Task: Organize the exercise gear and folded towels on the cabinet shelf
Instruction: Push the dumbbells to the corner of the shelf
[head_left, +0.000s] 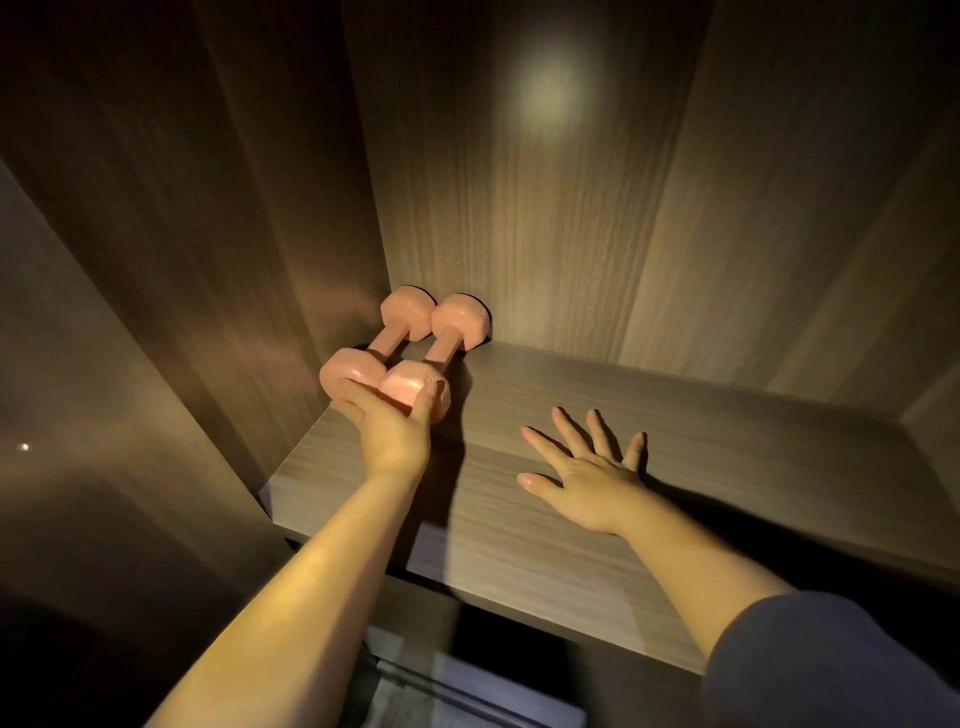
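Two pink dumbbells lie side by side in the back left corner of the wooden cabinet shelf (701, 467). The left dumbbell (387, 338) runs along the side wall, and the right dumbbell (452, 338) lies against it. My left hand (389, 431) grips the near head of the right dumbbell, thumb on one side and fingers curled round the other. My right hand (587, 478) rests flat on the shelf with fingers spread, well to the right of the dumbbells. No towels are in view.
The cabinet's left side wall (234, 234) and back panel (545, 208) close in the corner. The shelf's front edge (519, 597) runs diagonally below my forearms, with a dim lower compartment (467, 686) beneath it.
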